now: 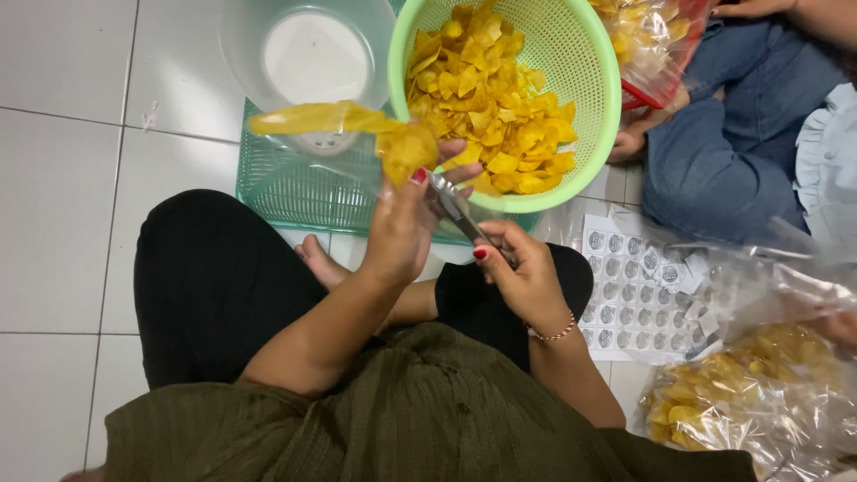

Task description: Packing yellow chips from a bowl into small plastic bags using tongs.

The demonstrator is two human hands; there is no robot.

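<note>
Your left hand [399,234] pinched a clear plastic bag of yellow chips [344,125]; your right hand [522,272] gripped a half-hidden metal stapler [453,207] beside the chip-filled green plastic basket [591,62]

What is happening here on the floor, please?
A person sits cross-legged on the tiled floor. The left hand holds up a clear bag of yellow chips, and the right hand holds metal tongs at its neck. A green basket of chips stands in front, beside a white scale. Filled bags and a sticker sheet lie at the right.
</note>
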